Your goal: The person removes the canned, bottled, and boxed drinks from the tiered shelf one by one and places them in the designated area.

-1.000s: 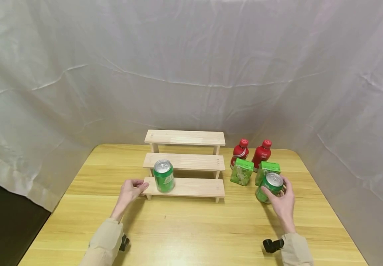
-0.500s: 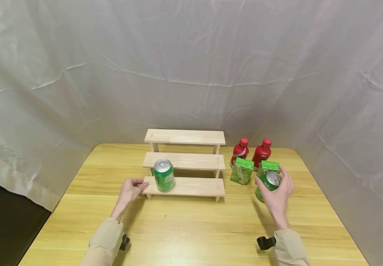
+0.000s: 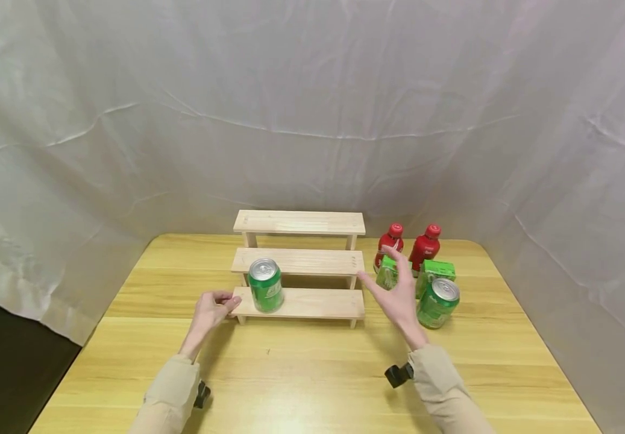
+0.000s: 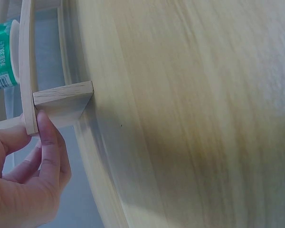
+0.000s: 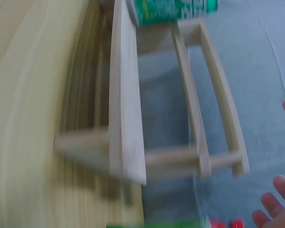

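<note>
My left hand [image 3: 211,310] pinches the left end of the lowest step of a three-tier wooden shelf [image 3: 323,304]; the left wrist view shows its thumb above and fingertips below the board [image 4: 28,71]. A green soda can [image 3: 266,286] stands upright on that step, toward the left. My right hand [image 3: 399,295] is in the air right of the shelf, thumb and fingers spread apart, holding nothing. It partly hides a green drink carton [image 3: 387,274]. Another green soda can [image 3: 438,303] stands on the table to its right, in front of a second green carton [image 3: 436,269].
Two red bottles [image 3: 425,248] stand behind the cartons, near the table's back edge. Pale cloth [image 3: 312,120] hangs behind and beside the wooden table [image 3: 301,380]. A dark area [image 3: 8,367] lies off the table's left side.
My right hand has let go of the soda can on the right and moved left toward the shelf. That can stays on the table. The left hand keeps its hold on the shelf.
</note>
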A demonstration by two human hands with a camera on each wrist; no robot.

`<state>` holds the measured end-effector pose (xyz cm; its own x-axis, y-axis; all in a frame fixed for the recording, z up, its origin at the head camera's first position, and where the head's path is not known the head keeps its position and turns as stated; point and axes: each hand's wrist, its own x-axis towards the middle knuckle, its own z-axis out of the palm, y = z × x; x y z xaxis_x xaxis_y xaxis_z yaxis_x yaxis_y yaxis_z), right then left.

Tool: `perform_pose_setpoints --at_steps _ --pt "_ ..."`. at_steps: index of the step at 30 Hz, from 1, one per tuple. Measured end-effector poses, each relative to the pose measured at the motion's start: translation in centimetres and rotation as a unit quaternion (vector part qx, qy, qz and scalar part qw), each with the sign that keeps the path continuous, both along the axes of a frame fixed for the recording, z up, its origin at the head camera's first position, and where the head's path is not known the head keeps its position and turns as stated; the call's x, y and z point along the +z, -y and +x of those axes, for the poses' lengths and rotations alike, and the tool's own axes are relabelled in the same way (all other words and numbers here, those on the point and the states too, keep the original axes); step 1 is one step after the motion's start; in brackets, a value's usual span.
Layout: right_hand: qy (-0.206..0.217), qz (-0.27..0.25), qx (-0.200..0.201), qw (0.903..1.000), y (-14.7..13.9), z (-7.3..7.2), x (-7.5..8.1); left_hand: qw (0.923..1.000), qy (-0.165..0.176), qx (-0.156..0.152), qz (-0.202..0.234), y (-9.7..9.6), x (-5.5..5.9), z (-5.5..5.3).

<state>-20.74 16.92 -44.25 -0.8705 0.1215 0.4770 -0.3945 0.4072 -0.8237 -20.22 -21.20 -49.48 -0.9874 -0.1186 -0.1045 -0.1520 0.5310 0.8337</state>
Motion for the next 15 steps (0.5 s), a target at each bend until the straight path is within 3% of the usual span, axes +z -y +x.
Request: perform_pose_setpoints --at_steps 7,15 --pt "0.022 0.013 0.083 0.9962 4.5 -0.6 0.6 1.0000 -0.001 -0.002 -0.007 0.0 0.1 0.1" --pt "0.083 0.045 0.147 0.9846 9.2 -0.3 0.7 1.0000 0.003 -0.004 -0.005 0.0 0.2 0.2"
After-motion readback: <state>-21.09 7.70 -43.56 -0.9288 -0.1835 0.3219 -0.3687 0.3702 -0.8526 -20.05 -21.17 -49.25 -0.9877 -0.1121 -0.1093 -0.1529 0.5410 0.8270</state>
